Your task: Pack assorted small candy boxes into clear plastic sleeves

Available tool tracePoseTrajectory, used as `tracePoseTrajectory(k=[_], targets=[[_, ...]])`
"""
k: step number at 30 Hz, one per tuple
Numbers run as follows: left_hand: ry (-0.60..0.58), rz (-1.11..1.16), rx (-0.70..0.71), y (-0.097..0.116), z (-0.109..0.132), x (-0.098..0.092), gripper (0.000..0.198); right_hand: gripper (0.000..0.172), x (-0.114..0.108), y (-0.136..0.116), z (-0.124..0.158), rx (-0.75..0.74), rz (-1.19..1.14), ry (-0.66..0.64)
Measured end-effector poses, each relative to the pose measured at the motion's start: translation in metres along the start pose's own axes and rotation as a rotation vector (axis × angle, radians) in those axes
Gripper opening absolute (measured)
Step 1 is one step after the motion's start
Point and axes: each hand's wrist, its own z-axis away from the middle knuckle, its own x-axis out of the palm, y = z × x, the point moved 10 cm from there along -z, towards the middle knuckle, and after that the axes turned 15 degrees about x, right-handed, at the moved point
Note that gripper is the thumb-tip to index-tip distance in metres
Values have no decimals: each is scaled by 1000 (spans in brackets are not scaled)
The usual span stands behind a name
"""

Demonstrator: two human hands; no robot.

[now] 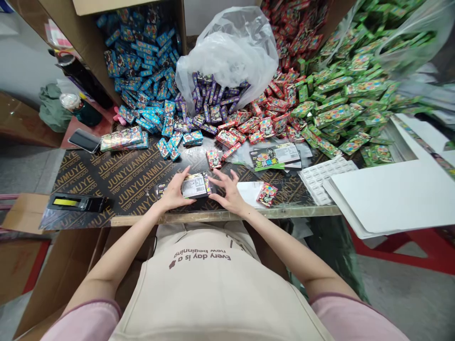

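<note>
A flat packet [196,185] with a white barcode label and dark edges lies at the front of the table, between my two hands. My left hand [173,193] is closed around its left part, thumb along the near edge and fingers along the far edge. At the right end, my right hand [229,193] is open with fingers spread, index finger and thumb at the packet's corners. Beyond the packet stands a small red box [213,159]. Another red box [267,194] sits on a white sheet [249,193] right of my right hand.
Heaps of blue boxes [152,61], purple boxes [215,97], red boxes [280,104] and green boxes [341,94] fill the back. Printed packaging [275,156], a label sheet [327,177] and white cards [398,194] are at right. A phone [84,140] and black tape dispenser [76,202] are left.
</note>
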Motion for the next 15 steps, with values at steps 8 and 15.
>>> tracePoseTrajectory(k=[8, 15], targets=[[-177, -138, -5, -9, -7, 27, 109, 84, -12, 18, -79, -43, 357, 37], [37, -22, -271, -19, -26, 19, 83, 95, 7, -2, -119, -169, 465, -171]])
